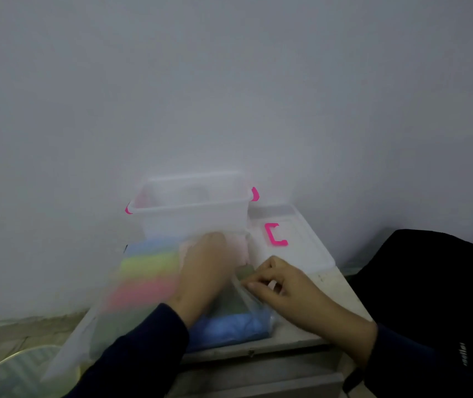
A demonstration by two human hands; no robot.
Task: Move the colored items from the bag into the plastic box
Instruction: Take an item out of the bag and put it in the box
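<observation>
Grey wall, plastic box, left hand inside bag, no legible writing

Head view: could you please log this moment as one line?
left hand: reaching into bag | right hand: pinching bag edge | plastic box: open, behind bag | lid: beside box

Plain grey-white wall behind a pale cabinet; perhaps tiled floor, blurred.

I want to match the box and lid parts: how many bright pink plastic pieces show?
3: a pink clip on the box's right end, another clip on its left end, and a handle on the lid.
</observation>
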